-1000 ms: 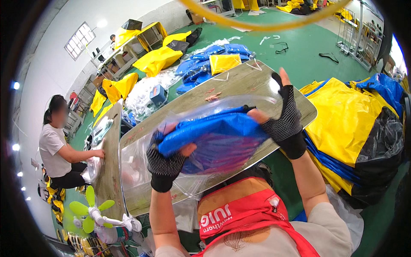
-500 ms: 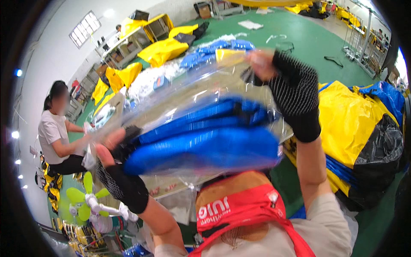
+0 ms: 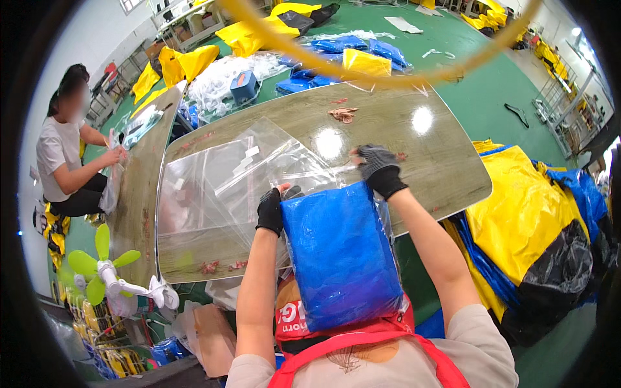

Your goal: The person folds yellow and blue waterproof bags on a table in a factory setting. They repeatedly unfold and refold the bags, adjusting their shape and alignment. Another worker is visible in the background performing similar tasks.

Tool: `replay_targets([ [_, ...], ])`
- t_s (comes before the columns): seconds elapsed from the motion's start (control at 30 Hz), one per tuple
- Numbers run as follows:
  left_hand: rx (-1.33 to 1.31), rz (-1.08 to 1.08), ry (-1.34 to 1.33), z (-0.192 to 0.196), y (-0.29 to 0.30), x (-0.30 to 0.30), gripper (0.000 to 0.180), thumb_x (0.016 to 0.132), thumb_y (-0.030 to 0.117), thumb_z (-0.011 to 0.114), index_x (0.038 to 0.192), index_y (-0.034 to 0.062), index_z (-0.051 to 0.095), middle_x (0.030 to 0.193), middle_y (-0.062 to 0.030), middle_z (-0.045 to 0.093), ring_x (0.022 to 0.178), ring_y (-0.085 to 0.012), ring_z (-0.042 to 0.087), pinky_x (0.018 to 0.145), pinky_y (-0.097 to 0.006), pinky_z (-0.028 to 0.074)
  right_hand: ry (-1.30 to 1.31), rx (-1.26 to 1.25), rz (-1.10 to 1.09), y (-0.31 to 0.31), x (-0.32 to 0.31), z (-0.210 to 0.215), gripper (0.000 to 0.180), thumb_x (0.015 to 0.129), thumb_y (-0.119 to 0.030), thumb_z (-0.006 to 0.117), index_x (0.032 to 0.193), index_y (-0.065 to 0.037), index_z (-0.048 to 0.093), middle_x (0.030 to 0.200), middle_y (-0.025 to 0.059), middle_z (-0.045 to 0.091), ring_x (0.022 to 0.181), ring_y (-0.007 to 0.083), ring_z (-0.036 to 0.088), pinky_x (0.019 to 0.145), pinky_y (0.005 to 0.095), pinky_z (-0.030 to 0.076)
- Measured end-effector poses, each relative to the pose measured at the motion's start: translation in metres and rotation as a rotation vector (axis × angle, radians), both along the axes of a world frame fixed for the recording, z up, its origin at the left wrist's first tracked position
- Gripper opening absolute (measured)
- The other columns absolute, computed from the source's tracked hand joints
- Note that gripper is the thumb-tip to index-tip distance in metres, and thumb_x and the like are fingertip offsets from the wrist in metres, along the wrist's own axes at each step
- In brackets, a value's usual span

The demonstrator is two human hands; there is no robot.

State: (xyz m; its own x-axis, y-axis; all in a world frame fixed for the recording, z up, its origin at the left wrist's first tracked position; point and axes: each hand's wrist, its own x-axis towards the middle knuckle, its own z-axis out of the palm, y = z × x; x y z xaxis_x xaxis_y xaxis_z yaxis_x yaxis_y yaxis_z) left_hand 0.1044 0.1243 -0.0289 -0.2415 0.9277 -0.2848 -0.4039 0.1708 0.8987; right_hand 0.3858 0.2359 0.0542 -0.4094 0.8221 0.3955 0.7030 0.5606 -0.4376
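My gloved left hand (image 3: 270, 211) and right hand (image 3: 380, 169) pinch the top corners of a soft, slippery blue folded garment in clear plastic bag (image 3: 339, 255), hanging against my chest beside the wooden desk (image 3: 446, 155).

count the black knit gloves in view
2. One black knit glove is on the left hand at the top left corner of the blue folded garment in a clear plastic bag; the other is on the right hand at its top right.

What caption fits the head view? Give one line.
Both gloved hands, left hand and right hand, hold a bagged blue garment upright.
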Motion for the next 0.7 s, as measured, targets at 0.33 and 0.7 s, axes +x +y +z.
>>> replay_targets([
  [0.33,0.001,-0.027,0.215,0.090,0.005,0.040,0.031,0.097,0.026,0.051,0.097,-0.0007,0.067,0.081,0.0010,0.062,0.072,-0.0055,0.051,0.065,-0.021,0.040,-0.401,0.255,0.640,0.003,-0.117,0.050,0.011,0.076,-0.019,0.060,0.079,-0.010,0.065,0.081,0.0098,0.063,0.077,0.0280,0.064,0.065,0.0420,0.051],
  [0.7,0.126,-0.098,0.496,0.094,-0.001,0.033,0.029,0.098,0.021,0.049,0.099,-0.0028,0.065,0.090,-0.0063,0.067,0.081,-0.0098,0.059,0.074,-0.024,0.046,-0.470,0.205,0.730,0.009,-0.122,0.066,0.013,0.078,-0.020,0.060,0.087,-0.010,0.063,0.078,0.0104,0.063,0.070,0.0268,0.064,0.059,0.0405,0.051],
])
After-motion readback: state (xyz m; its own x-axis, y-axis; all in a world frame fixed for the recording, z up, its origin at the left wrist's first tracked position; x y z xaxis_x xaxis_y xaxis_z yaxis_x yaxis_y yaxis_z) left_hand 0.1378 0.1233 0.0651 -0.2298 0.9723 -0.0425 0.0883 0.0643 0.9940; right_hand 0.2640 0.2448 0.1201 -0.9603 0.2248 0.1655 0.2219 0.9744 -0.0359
